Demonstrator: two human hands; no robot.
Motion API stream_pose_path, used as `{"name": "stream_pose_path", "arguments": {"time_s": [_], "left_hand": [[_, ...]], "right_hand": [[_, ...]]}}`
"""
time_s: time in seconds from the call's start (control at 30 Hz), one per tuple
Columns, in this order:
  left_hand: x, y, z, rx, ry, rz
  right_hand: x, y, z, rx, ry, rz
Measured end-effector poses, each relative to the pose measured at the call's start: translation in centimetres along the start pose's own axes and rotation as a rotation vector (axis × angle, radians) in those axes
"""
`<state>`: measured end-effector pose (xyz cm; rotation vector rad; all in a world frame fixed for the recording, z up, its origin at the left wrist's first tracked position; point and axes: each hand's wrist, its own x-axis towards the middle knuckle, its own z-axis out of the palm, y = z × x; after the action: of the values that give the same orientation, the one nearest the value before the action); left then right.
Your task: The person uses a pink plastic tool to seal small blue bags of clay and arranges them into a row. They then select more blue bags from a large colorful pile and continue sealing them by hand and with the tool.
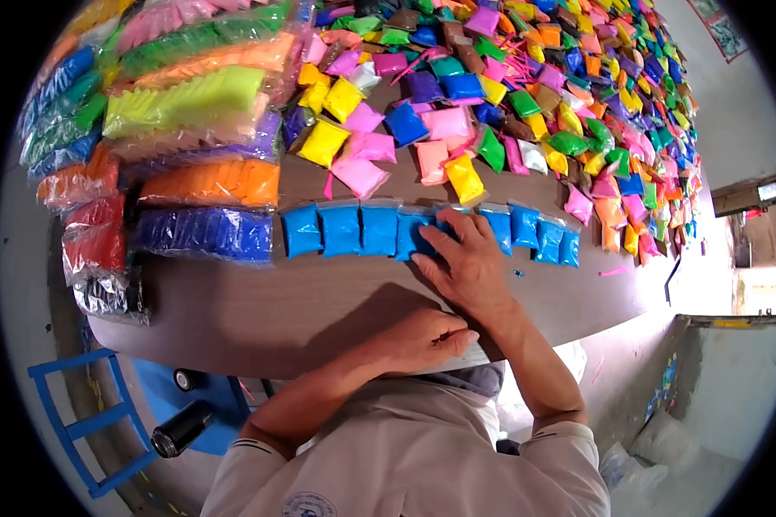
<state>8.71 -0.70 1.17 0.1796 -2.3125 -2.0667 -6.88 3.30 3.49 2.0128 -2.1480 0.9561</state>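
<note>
A row of small light-blue packets point(341, 231) lies side by side across the table. My right hand point(467, 263) rests over the middle of this row, fingers apart, its fingertips touching a light-blue packet point(411, 234) and hiding part of those beside it. Nearer my body, at the table's front edge, my left hand point(431, 340) is closed with its thumb against the fingers; whether anything is inside is hidden. Left of the row sits a bagged stack of dark-blue packets point(205, 234), below a bagged orange stack point(211, 184).
Loose packets in many colours point(526, 103) cover the back and right of the table point(233, 310). More bagged stacks point(181, 108) fill the back left. A blue frame point(95, 422) and a black flask point(181, 429) are at lower left.
</note>
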Motion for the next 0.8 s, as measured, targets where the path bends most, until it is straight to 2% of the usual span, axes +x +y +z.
{"name": "stream_pose_path", "arguments": {"time_s": [0.07, 0.2, 0.43, 0.57, 0.7, 0.8], "left_hand": [[-0.1, 0.1, -0.2, -0.022, 0.0, 0.006], [-0.1, -0.3, 0.0, 0.071, 0.009, 0.069], [-0.2, -0.6, -0.1, 0.044, -0.04, 0.114], [-0.3, -0.2, -0.5, -0.096, -0.094, -0.005], [-0.4, -0.5, -0.3, -0.146, -0.124, -0.048], [-0.3, -0.1, -0.5, -0.138, -0.12, -0.007]], "right_hand": [[-0.2, 0.6, 0.6, -0.024, -0.018, -0.031], [-0.4, 1.6, 0.0, -0.065, -0.024, 0.029], [3.5, -1.8, 1.9, 0.078, -0.048, -0.187], [4.5, -1.9, 4.5, 0.03, -0.234, -0.299], [4.9, -1.1, 4.4, 0.077, -0.285, -0.292], [4.4, -1.2, 4.6, 0.041, -0.203, -0.314]]}}
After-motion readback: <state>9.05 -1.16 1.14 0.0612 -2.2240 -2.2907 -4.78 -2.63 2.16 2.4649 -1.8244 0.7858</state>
